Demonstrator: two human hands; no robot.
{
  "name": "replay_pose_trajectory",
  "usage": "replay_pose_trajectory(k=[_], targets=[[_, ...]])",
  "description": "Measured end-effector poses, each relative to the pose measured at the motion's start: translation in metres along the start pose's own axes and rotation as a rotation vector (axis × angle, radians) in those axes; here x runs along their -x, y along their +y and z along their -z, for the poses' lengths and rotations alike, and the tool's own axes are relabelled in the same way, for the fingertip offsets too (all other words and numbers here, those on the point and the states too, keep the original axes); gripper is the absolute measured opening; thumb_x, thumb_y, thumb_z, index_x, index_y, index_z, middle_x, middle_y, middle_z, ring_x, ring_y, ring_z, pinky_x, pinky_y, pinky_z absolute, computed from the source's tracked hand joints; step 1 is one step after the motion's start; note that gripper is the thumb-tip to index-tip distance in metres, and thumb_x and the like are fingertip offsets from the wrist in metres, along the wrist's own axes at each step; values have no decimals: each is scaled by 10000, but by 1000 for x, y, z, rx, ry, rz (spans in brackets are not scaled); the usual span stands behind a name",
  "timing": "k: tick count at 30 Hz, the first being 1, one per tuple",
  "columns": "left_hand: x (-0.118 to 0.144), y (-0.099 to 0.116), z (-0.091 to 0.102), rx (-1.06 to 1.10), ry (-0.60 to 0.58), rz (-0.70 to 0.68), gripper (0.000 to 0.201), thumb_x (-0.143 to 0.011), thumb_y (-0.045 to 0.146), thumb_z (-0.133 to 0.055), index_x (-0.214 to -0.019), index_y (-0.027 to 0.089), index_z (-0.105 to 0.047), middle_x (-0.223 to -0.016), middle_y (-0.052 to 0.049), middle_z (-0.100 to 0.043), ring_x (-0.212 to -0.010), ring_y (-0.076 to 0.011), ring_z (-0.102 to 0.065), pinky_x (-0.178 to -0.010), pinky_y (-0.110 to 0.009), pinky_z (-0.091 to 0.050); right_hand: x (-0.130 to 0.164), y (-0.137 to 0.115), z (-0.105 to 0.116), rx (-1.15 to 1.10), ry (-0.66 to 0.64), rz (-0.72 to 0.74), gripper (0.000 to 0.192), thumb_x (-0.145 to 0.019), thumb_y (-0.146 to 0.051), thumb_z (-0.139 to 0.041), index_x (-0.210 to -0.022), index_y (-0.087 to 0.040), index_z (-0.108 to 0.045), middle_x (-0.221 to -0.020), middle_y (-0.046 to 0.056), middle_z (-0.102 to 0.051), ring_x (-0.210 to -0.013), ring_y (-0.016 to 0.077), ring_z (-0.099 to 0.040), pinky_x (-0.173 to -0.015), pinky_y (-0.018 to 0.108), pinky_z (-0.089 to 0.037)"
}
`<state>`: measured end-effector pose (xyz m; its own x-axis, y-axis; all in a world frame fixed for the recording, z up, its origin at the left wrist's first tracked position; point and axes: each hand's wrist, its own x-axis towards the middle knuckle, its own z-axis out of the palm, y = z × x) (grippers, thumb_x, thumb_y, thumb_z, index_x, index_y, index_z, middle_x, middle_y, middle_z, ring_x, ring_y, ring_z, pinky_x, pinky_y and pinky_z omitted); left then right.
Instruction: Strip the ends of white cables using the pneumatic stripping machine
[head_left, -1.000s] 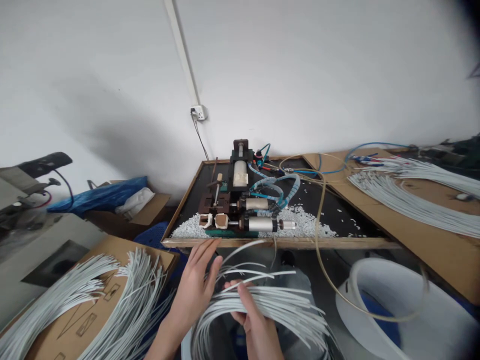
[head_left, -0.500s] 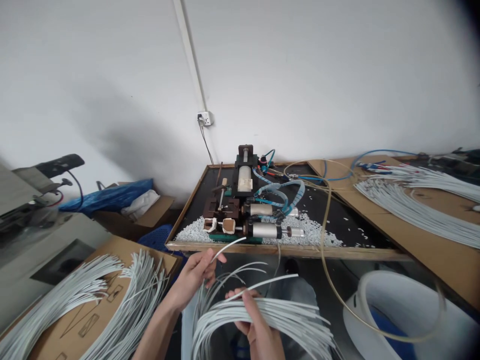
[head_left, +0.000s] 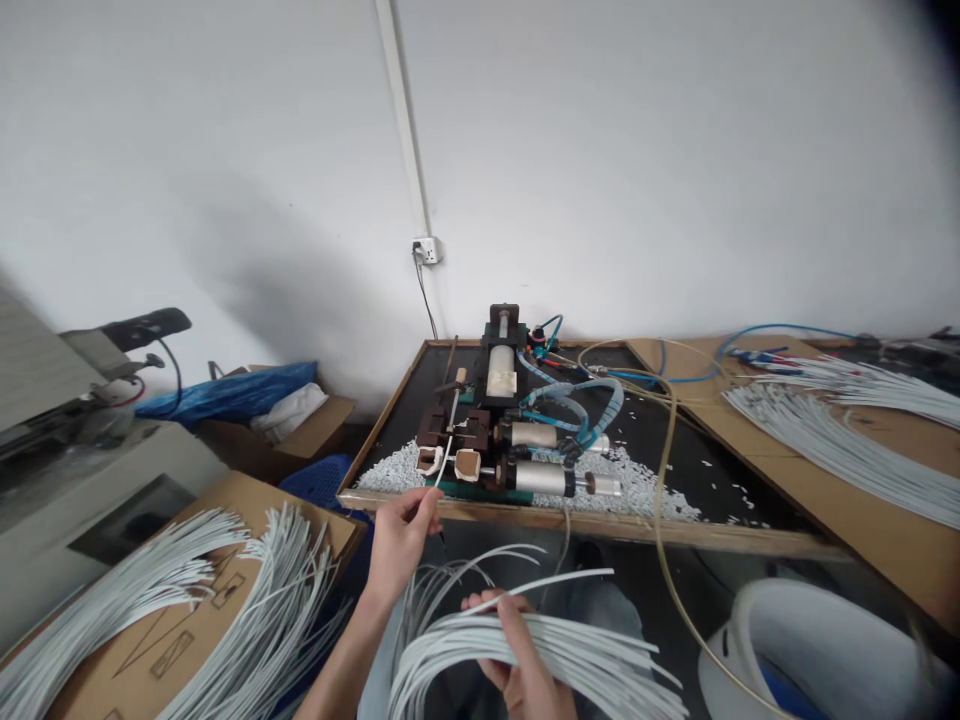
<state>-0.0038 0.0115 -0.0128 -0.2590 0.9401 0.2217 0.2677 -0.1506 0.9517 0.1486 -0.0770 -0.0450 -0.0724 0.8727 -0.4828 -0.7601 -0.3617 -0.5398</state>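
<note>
Pinched in the fingers of my left hand (head_left: 405,532) is a single white wire (head_left: 445,462), its end pointing up between the padded jaws of a pneumatic machine (head_left: 501,372). My right hand (head_left: 517,650) is closed around a thick bundle of white wires (head_left: 450,650) that curves across my lap. One wire (head_left: 555,578) stands apart from that bundle, lying above my right thumb. Silver cylinders (head_left: 541,478) with blue air hoses (head_left: 600,410) sit on the machine's right side.
Small white insulation scraps (head_left: 645,485) cover the black tray around the machine. More wire bundles lie on cardboard at left (head_left: 255,620) and right (head_left: 847,440). A white bucket (head_left: 814,640) stands at lower right. A yellowish hose (head_left: 663,480) hangs over the tray's front edge.
My left hand has moved forward and up, bringing the wire's end from in front of the tray to between the machine's jaws. My right hand still holds the bundle. The view has shifted slightly.
</note>
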Motion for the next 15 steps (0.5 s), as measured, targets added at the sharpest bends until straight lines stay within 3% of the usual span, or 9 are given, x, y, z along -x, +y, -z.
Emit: replay_pose_trajectory(k=[4,10,15], targets=[[-4,-2,-5,-24,44,9,289,-829,408,-633,-712,148,-683,-514,17,-563,-492,-145,-537,-503,-223,-422,-1,-2,0,-12,26,47,365,-528,-490,-891,-723,-220,-741,-816,35,-784,-859,255,-757,-572,233,-598],[-6,-1,-12,-12,29,-11,325,-836,388,-618,-602,164,-632,-483,14,-564,-462,-138,-525,-491,-219,-412,-3,-3,2,61,25,45,377,-571,-541,-853,-752,-228,-746,-877,56,-785,-950,277,-736,-672,275,-608],[-6,-1,-13,5,39,12,324,-842,381,-616,-599,166,-622,-467,29,-526,-453,-134,-511,-488,-220,-404,-4,-1,2,19,18,43,318,-584,-486,-861,-725,-229,-739,-830,43,-784,-889,260,-752,-636,259,-603]])
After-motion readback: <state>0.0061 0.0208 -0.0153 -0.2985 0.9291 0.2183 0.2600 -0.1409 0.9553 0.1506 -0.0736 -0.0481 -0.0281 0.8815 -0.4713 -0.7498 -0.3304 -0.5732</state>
